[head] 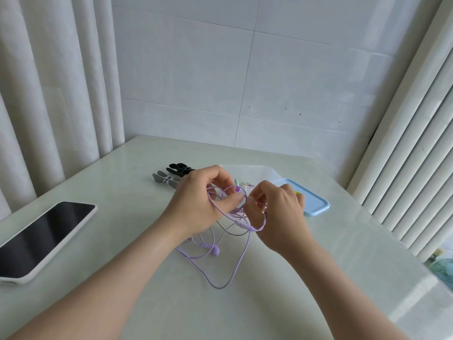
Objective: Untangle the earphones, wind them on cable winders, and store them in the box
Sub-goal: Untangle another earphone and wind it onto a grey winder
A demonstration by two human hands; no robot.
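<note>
Purple earphones (241,256) lie in a tangle at the table's middle, one earbud (215,250) resting on the surface and a long loop trailing toward me. My left hand (201,202) pinches part of the cable, with another earbud near its fingertips. My right hand (277,212) grips the cable close by, a strand looped around it. Behind the hands stands a clear plastic box (257,171) with small items inside, partly hidden. A grey cable winder (164,179) and a black cable winder (180,168) lie to the left of the box.
A light blue lid (316,204) lies right of the box. A phone (41,239) with a dark screen rests at the table's left edge. Curtains hang on the left, a ribbed panel stands on the right, and a tiled wall is behind.
</note>
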